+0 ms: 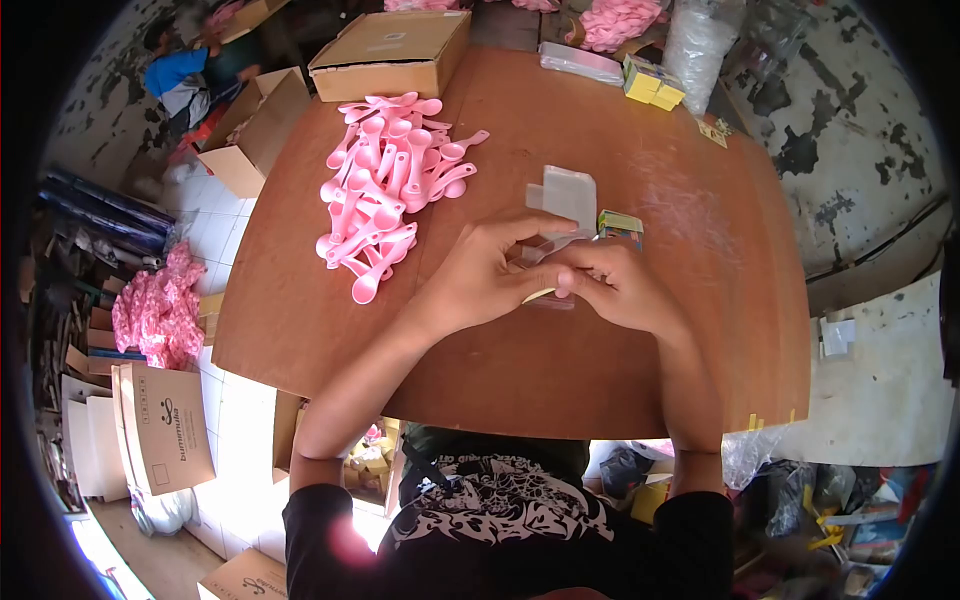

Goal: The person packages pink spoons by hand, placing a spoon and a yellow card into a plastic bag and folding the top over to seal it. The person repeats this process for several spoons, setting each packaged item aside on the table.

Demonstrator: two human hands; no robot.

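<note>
My left hand (490, 272) and my right hand (625, 285) meet over the middle of the table, fingertips pinched close together. Between them is a clear plastic bag (552, 246), mostly hidden by the fingers. A pale yellow edge (538, 295) shows below my left thumb; what it belongs to is covered. Just beyond the hands lies a stack of clear plastic bags (570, 190). A small yellow-and-green stack of printed cards or a box (621, 226) sits beside it, near my right hand. Left of my hands spreads a heap of pink plastic spoons (385, 190).
The brown table (480, 370) carries a closed cardboard box (392, 50) at its far left. Yellow boxes (652, 84) and a clear plastic roll (704, 50) stand at the far right. Another person (185, 85) is by an open carton (255, 135) beyond the table's left edge.
</note>
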